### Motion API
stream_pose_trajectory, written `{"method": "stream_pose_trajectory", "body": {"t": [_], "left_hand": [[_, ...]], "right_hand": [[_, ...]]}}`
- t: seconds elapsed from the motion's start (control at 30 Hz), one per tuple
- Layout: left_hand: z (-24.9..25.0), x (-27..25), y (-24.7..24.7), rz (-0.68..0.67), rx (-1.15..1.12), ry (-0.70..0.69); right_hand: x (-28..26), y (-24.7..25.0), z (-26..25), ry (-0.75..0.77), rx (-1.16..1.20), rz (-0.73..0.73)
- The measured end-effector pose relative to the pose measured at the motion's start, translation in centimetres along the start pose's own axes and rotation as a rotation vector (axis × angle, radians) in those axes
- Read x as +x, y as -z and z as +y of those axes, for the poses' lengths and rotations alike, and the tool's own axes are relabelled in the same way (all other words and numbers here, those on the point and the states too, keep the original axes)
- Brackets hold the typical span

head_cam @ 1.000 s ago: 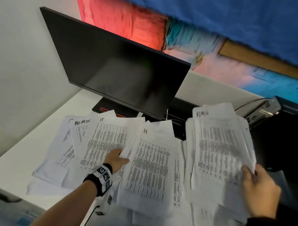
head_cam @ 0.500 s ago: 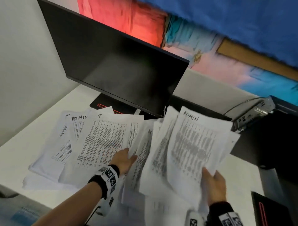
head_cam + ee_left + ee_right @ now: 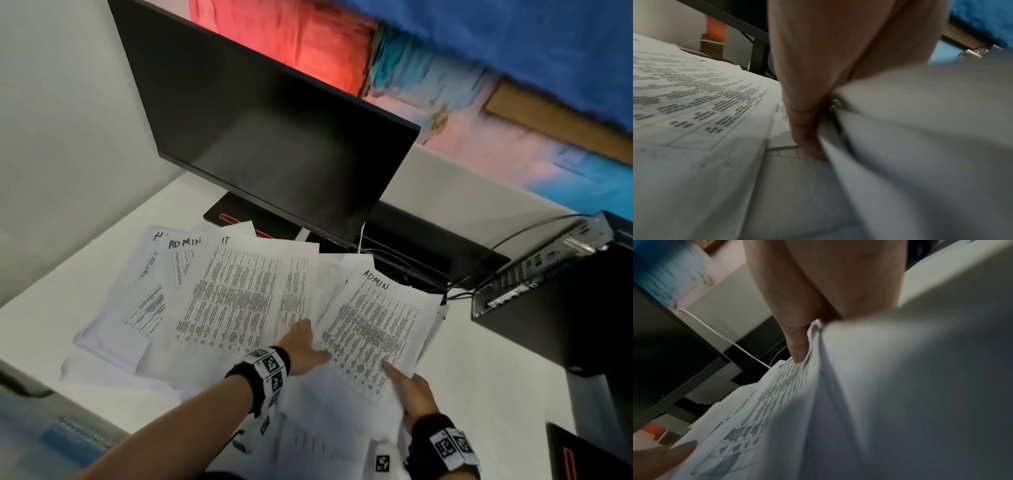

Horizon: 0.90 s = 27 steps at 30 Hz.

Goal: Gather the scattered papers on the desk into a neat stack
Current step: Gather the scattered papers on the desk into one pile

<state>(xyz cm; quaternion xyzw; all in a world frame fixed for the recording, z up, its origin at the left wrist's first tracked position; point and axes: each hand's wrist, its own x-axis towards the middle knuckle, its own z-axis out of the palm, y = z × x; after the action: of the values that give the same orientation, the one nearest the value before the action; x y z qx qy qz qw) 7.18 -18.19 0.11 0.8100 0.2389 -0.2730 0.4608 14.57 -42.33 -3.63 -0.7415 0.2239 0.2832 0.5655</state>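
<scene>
At the far left of the white counter (image 3: 41, 322) a fan of printed papers (image 3: 219, 301) lies spread flat, overlapping one another, with handwritten headings "ADMIN" and "IT" along their far edges. Behind them stands a dark monitor (image 3: 274, 144), its base just touching the sheets' far corners. Toward the middle, the left hand (image 3: 303, 346) reaches in over the spread, its wrist wrapped in a black band with square markers; the left wrist view shows its thumb pressed down on top of a sheaf and its fingers hidden under the sheets, so it pinches the paper's edge. To its right a gathered bundle (image 3: 373, 329), topped by a sheet headed "ADMIN", lies tilted and partly over the spread papers. The right hand (image 3: 412, 390) holds this bundle at its near corner, thumb laid on the printed face and fingers beneath, as the right wrist view confirms, clamped on the sheets. More loose sheets lie under both wrists at the near edge. Farther right, a small computer box (image 3: 541, 267) with cables stands on a dark unit beside the counter.
</scene>
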Motion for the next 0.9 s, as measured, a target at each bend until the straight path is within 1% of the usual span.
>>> {"method": "stream_pose_trajectory", "body": {"t": [0.03, 0.07, 0.1, 0.13, 0.2, 0.27, 0.3, 0.33, 0.37, 0.4, 0.47, 0.5, 0.57, 0.6, 0.63, 0.67, 0.7, 0.73, 0.77, 0.8, 0.83, 0.87, 0.9], "left_hand": [[0.0, 0.1, 0.1, -0.038, -0.011, -0.012], [-0.1, 0.0, 0.4, -0.035, -0.029, -0.037], [-0.3, 0.0, 0.8, 0.008, -0.049, -0.057], [-0.6, -0.1, 1.4, 0.088, -0.063, -0.074], [-2.0, -0.2, 3.3, 0.312, -0.004, -0.057], [-3.8, -0.6, 5.7, 0.508, 0.159, 0.034], [-4.9, -0.6, 6.6, 0.546, 0.242, 0.083], [-5.9, -0.8, 7.3, 0.532, 0.306, 0.122], [-6.9, -0.9, 7.6, 0.49, 0.347, 0.139], [-7.7, -1.0, 7.5, 0.459, 0.39, 0.138], [-8.6, -1.0, 7.2, 0.441, 0.455, 0.114], [-8.8, -1.0, 7.2, 0.439, 0.468, 0.101], [-8.8, -0.9, 7.8, 0.415, 0.462, 0.064], [-8.7, -1.1, 8.3, 0.433, 0.442, 0.037], [-8.7, -1.3, 8.8, 0.509, 0.41, 0.024], [-8.8, -1.6, 9.4, 0.636, 0.356, 0.065], [-9.0, -1.8, 10.2, 0.782, 0.275, 0.175], [-9.2, -2.1, 10.9, 0.886, 0.172, 0.329], [-9.5, -2.4, 11.6, 0.915, 0.058, 0.475], [-9.6, -2.7, 12.1, 0.887, -0.039, 0.579], [-9.8, -2.6, 12.5, 0.832, -0.106, 0.623], [-9.8, -2.4, 12.7, 0.777, -0.157, 0.616], [-9.6, -2.2, 12.7, 0.732, -0.213, 0.575]], "right_hand": [[-0.2, 0.2, -0.1, -0.008, -0.018, 0.013], [-0.4, 0.4, -0.2, 0.002, -0.021, 0.018], [-0.4, 0.7, -0.1, 0.023, -0.024, 0.031], [-0.7, 1.0, -0.2, 0.058, -0.033, 0.046], [-1.3, 1.6, -0.2, 0.145, -0.065, 0.098], [-1.6, 2.2, -0.2, 0.221, -0.105, 0.155], [-1.7, 2.6, -0.3, 0.251, -0.158, 0.19], [-1.9, 2.9, -0.5, 0.271, -0.224, 0.219], [-1.9, 3.0, -0.6, 0.285, -0.313, 0.252], [-2.0, 3.2, -0.8, 0.309, -0.381, 0.282], [-2.1, 3.3, -1.0, 0.365, -0.43, 0.308], [-2.0, 3.4, -0.8, 0.369, -0.449, 0.308], [-1.5, 3.6, -0.6, 0.322, -0.449, 0.277], [-1.2, 3.7, -0.3, 0.283, -0.425, 0.251], [-1.1, 3.6, -0.2, 0.251, -0.406, 0.236], [-1.0, 3.5, -0.2, 0.224, -0.406, 0.224], [-0.9, 3.3, -0.3, 0.214, -0.414, 0.22], [-0.9, 3.1, -0.6, 0.204, -0.425, 0.212], [-0.8, 2.9, -0.8, 0.198, -0.414, 0.217], [-0.9, 2.7, -1.1, 0.195, -0.399, 0.216], [-0.8, 2.6, -1.4, 0.18, -0.371, 0.199], [-1.2, 2.2, -1.9, 0.156, -0.338, 0.168], [-1.4, 1.8, -2.2, 0.12, -0.312, 0.134]]}}
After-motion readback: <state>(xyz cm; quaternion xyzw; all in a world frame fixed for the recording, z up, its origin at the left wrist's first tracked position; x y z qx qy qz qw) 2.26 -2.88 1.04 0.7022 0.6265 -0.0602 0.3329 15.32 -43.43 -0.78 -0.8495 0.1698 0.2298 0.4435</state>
